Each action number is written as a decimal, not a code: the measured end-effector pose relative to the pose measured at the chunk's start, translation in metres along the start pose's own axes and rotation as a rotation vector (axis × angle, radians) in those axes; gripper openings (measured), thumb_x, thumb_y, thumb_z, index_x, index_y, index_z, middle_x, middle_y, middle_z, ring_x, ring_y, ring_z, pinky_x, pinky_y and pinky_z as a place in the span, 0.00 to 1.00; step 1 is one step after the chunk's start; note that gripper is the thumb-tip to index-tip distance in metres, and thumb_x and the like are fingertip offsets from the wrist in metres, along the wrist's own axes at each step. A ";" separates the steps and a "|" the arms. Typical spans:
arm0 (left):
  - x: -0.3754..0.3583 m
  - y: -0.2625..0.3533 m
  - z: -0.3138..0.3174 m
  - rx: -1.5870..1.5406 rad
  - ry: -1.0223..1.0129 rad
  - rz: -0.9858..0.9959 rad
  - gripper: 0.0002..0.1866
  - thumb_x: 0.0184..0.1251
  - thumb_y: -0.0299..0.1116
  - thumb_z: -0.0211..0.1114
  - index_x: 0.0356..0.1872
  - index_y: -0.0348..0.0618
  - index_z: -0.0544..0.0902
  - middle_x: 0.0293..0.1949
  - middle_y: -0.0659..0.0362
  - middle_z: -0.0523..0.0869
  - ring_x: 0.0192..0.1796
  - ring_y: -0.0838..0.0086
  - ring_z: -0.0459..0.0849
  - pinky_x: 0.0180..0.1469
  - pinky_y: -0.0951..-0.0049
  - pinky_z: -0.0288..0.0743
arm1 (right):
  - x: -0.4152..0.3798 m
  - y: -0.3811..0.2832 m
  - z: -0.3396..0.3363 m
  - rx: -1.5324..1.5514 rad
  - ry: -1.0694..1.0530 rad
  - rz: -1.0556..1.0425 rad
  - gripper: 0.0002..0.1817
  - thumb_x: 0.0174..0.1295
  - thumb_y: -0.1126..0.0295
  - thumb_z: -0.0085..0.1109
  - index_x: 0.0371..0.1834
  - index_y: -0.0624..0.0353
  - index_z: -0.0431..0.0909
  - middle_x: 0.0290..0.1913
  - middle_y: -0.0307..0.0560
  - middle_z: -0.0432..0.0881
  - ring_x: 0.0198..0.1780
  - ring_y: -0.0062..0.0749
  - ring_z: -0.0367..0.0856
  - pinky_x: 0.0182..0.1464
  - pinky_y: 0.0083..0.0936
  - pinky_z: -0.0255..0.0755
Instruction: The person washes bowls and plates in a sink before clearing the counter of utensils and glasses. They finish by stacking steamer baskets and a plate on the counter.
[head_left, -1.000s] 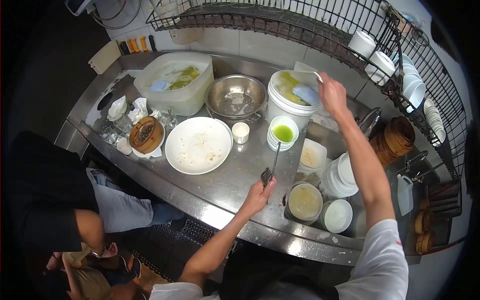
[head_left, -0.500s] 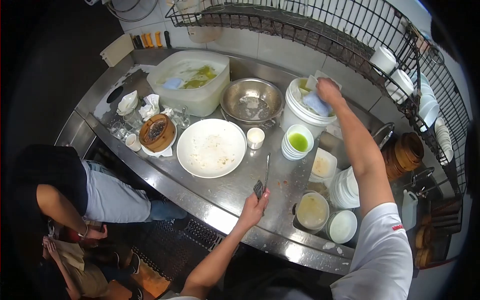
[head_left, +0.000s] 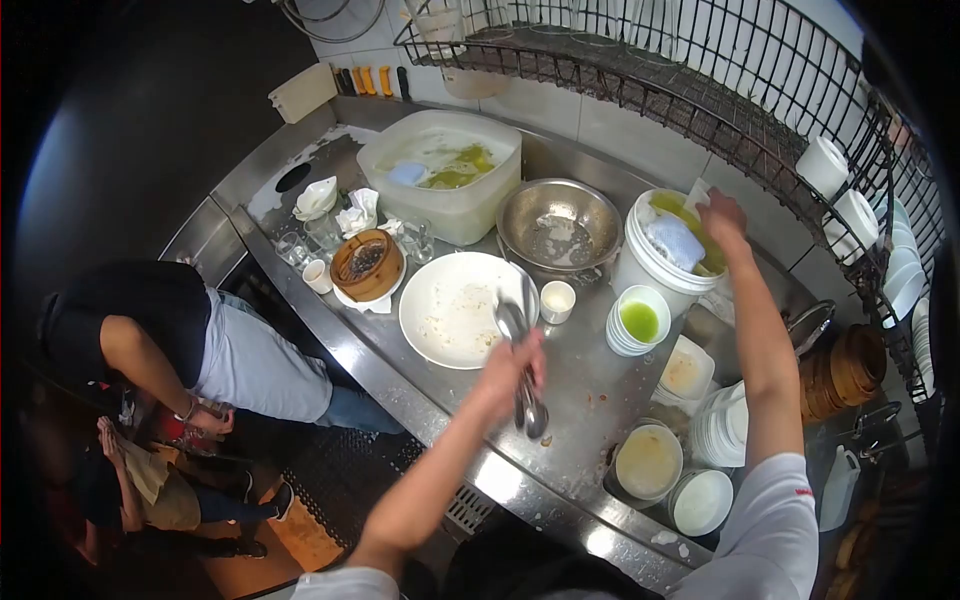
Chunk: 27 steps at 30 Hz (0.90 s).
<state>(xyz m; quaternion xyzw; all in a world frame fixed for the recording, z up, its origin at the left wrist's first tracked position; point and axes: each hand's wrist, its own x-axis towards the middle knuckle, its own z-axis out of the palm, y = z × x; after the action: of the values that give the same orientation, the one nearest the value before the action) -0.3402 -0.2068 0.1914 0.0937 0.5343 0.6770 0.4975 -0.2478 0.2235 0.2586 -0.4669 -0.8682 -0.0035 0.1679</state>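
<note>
My left hand (head_left: 508,376) is closed around metal spoons (head_left: 511,320), blurred by motion, over the right edge of a large white plate (head_left: 440,325). Food scraps cling to that plate. My right hand (head_left: 722,216) is at the far rim of a white bucket (head_left: 650,268), its fingers on a flat white dish (head_left: 698,196) that is mostly hidden. Inside the bucket are a blue-white cloth (head_left: 675,243) and greenish liquid. Close to the plate stands a small white cup (head_left: 557,301). A stack of bowls (head_left: 639,322) with green liquid is in front of the bucket.
A metal basin (head_left: 560,228) and a tub of soapy water (head_left: 440,190) stand along the wall. A bamboo steamer (head_left: 367,262) sits among glasses at left. Stacked bowls (head_left: 701,502) are at right, beneath a wire rack (head_left: 640,60). Other people (head_left: 140,340) are at left.
My left hand has moved up to the big plate's edge, and more than one spoon now shows in it. My right hand remains at the bucket. The whole view has shifted.
</note>
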 end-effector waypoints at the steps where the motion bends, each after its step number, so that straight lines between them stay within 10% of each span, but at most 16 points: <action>1: 0.020 0.018 -0.010 0.076 -0.036 0.050 0.19 0.72 0.41 0.54 0.21 0.42 0.75 0.17 0.62 0.73 0.18 0.75 0.74 0.21 0.75 0.69 | -0.009 0.000 -0.004 0.018 0.103 -0.044 0.20 0.61 0.58 0.55 0.51 0.60 0.76 0.51 0.57 0.80 0.53 0.52 0.79 0.55 0.42 0.73; 2: 0.037 0.044 -0.011 0.050 -0.015 0.109 0.26 0.72 0.42 0.54 0.10 0.45 0.70 0.15 0.61 0.72 0.18 0.75 0.73 0.21 0.75 0.67 | -0.017 0.003 -0.007 0.037 0.207 -0.086 0.19 0.63 0.59 0.54 0.50 0.61 0.77 0.50 0.57 0.80 0.52 0.53 0.79 0.54 0.43 0.73; 4: 0.087 0.097 -0.036 -0.023 -0.075 0.191 0.11 0.71 0.34 0.51 0.32 0.41 0.77 0.20 0.63 0.75 0.20 0.78 0.72 0.23 0.77 0.68 | -0.042 0.020 -0.013 0.236 0.570 -0.290 0.15 0.65 0.63 0.54 0.49 0.61 0.77 0.46 0.57 0.81 0.47 0.51 0.82 0.48 0.39 0.75; 8: 0.227 0.219 -0.105 -0.007 -0.186 0.178 0.07 0.67 0.25 0.46 0.36 0.35 0.73 0.23 0.53 0.77 0.23 0.67 0.77 0.26 0.69 0.76 | -0.177 -0.007 -0.044 0.962 0.403 -0.110 0.09 0.68 0.68 0.53 0.43 0.63 0.77 0.36 0.44 0.82 0.36 0.24 0.79 0.40 0.20 0.72; 9: 0.254 0.247 -0.105 -0.270 0.099 0.038 0.08 0.68 0.25 0.43 0.40 0.32 0.71 0.26 0.49 0.78 0.25 0.63 0.78 0.26 0.64 0.78 | -0.216 -0.017 -0.036 1.023 0.287 0.030 0.09 0.70 0.68 0.50 0.38 0.63 0.76 0.31 0.38 0.79 0.33 0.18 0.74 0.39 0.17 0.70; 18: 0.355 0.258 -0.181 -0.153 0.353 -0.043 0.11 0.68 0.23 0.42 0.47 0.31 0.70 0.42 0.41 0.78 0.32 0.55 0.79 0.30 0.55 0.79 | -0.348 -0.124 0.108 1.460 -0.705 0.380 0.13 0.68 0.66 0.54 0.49 0.63 0.73 0.34 0.46 0.82 0.31 0.24 0.82 0.32 0.20 0.78; 22: 0.365 0.269 -0.200 -0.045 0.532 -0.137 0.25 0.64 0.23 0.52 0.63 0.34 0.63 0.62 0.42 0.70 0.60 0.54 0.73 0.58 0.43 0.72 | -0.299 -0.213 0.113 1.617 -1.034 0.648 0.21 0.66 0.59 0.56 0.52 0.67 0.71 0.36 0.52 0.83 0.31 0.34 0.84 0.31 0.26 0.80; 27: 0.265 0.271 -0.142 0.324 0.550 0.321 0.17 0.65 0.34 0.58 0.52 0.37 0.75 0.53 0.50 0.77 0.50 0.62 0.78 0.52 0.58 0.74 | -0.295 -0.255 0.154 1.571 -1.035 0.780 0.19 0.66 0.65 0.52 0.52 0.70 0.72 0.38 0.57 0.83 0.31 0.40 0.85 0.29 0.31 0.81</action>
<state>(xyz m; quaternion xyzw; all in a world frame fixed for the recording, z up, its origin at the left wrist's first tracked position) -0.7183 -0.0731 0.2471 0.0681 0.7270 0.6530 0.2009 -0.3491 -0.1340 0.0647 -0.4191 -0.3783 0.8251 0.0204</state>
